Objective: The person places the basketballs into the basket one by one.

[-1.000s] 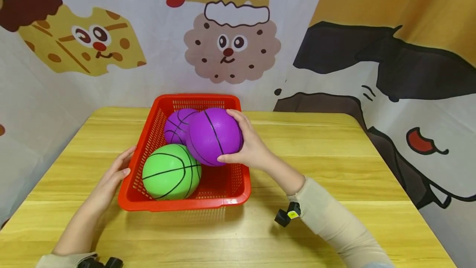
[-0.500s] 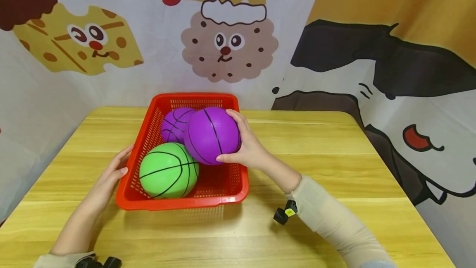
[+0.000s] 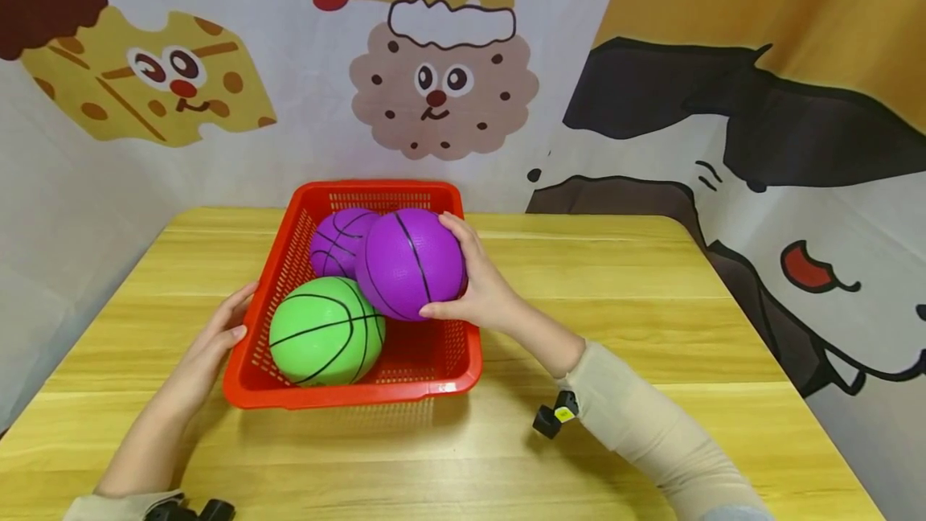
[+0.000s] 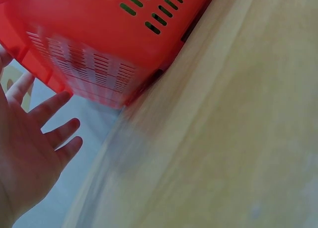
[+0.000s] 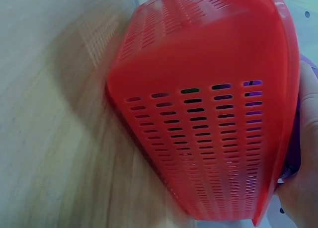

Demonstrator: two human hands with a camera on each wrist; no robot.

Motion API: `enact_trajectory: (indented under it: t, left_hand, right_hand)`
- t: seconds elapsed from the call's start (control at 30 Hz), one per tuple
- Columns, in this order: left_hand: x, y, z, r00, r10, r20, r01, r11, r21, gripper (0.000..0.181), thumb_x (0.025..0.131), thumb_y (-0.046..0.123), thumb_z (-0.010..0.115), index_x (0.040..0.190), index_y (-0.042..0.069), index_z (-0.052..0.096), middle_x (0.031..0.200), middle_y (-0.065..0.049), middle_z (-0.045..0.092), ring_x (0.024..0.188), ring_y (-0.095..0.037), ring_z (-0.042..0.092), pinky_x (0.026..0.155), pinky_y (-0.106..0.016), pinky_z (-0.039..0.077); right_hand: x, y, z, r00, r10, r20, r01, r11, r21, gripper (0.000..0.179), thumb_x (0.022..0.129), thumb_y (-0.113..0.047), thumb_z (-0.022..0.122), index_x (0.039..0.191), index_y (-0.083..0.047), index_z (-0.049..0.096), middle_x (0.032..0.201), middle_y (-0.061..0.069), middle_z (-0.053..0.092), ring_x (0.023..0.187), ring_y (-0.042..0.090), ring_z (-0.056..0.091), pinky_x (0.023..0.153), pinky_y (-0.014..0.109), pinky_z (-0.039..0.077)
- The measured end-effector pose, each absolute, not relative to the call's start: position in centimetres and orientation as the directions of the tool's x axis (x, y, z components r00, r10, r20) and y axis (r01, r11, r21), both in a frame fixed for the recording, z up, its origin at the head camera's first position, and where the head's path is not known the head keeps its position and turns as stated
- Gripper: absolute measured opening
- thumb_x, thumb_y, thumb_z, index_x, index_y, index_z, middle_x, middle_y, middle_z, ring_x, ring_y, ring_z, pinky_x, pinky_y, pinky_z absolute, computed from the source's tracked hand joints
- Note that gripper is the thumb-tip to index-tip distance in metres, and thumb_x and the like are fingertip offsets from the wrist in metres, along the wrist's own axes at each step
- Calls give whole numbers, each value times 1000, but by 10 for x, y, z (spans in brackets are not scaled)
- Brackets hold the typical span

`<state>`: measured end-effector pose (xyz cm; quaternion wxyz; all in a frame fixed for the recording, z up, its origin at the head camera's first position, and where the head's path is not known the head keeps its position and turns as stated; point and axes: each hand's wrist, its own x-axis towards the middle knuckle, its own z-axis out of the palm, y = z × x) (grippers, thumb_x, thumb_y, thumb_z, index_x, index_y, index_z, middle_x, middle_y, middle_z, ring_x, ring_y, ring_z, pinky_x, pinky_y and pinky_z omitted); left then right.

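A red plastic basket (image 3: 352,398) stands on the table with three basketball-patterned balls in it. My right hand (image 3: 486,284) grips the nearer purple ball (image 3: 411,264) from its right side, thumb in front and fingers behind, at the basket's right rim. Behind it, a second purple ball (image 3: 336,241) is partly hidden. A green ball (image 3: 325,336) lies at the front left. Against the left rim rests my left hand (image 3: 210,352); in the left wrist view its fingers (image 4: 62,133) are spread and nearly straight. From the right wrist, the basket's slotted side hides most of the held ball.
The wooden table (image 3: 615,288) extends to both sides and in front of the basket. Close behind it hangs a cloth (image 3: 289,167) printed with cartoon figures. Both wrists wear small black cameras, the right camera (image 3: 555,415) above the table.
The whole head view shifts slightly left. Both hands, the basket and the balls keep the same places relative to one another.
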<state>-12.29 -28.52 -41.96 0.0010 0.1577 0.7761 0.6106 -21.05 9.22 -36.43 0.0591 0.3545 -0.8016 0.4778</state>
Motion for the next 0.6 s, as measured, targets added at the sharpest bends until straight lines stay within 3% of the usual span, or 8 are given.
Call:
enact_trajectory:
  t: [0.17,0.33,0.43,0.57,0.6]
  left_hand:
    - [-123,-284,-419,-951,247,189,242,206,948,54,102,12,30,154,17,19,139,6,33,117,-5,42,87,-15,37]
    - [-123,-285,-416,-941,248,228,283,212,935,53,101,6,33,153,13,24,135,11,40,118,-3,42,88,-14,36]
    - [-123,-288,-411,-934,257,249,316,270,909,53,100,2,37,151,10,28,135,14,43,119,0,41,88,-13,33]
    - [-124,-295,-399,-928,297,222,328,378,866,52,101,4,41,151,10,29,143,10,38,124,-1,37,87,-13,33]
    - [-124,-298,-394,-931,304,201,319,411,854,52,101,6,42,151,12,29,145,8,36,128,-6,35,92,-19,35]
  right_hand:
    - [-209,96,-358,-765,-520,380,-584,310,-750,116,62,-17,91,150,-33,18,154,1,16,131,28,35,96,44,41]
    - [-205,106,-351,-772,-536,341,-574,359,-736,113,67,-25,89,152,-33,15,155,2,18,136,23,29,103,46,33]
    - [-205,117,-345,-755,-546,364,-604,361,-711,104,73,-31,84,153,-29,17,155,1,20,138,19,24,107,46,28]
    - [-207,145,-336,-735,-538,413,-652,393,-648,86,83,-35,74,152,-22,25,155,1,22,139,19,23,108,46,25]
    - [-207,153,-334,-737,-530,420,-656,413,-632,81,85,-33,72,151,-20,27,154,0,23,139,20,24,108,47,25]
